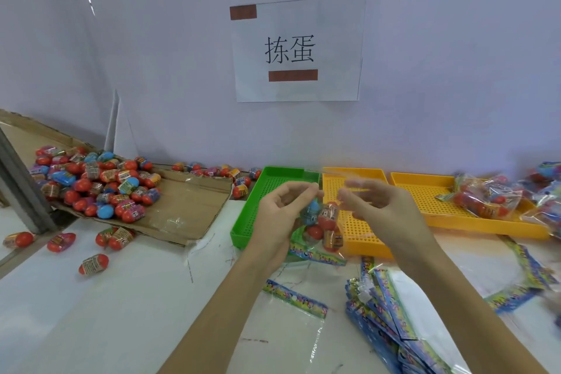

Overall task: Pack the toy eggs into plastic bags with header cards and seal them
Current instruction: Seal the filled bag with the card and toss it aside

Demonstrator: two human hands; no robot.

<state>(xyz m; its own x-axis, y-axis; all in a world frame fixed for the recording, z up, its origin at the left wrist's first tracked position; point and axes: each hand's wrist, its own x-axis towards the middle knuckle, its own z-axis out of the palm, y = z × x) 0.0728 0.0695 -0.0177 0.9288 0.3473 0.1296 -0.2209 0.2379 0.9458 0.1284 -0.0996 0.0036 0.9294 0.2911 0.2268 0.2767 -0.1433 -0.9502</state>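
Right hand [376, 206] blurred — filled bags [488, 200] at right edge cut off

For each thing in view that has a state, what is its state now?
Plastic bag: held up, holds eggs, top open.
Left hand: pinches the bag's top.
Right hand: pinches the bag's top, blurred.
Green tray: bare.
Far yellow tray: holds a filled bag.
Cardboard: flattened, eggs heaped on it.

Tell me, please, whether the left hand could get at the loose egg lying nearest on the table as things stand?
Probably not yet: the way to the egg looks free, but the left hand is pinching the bag with the right hand.
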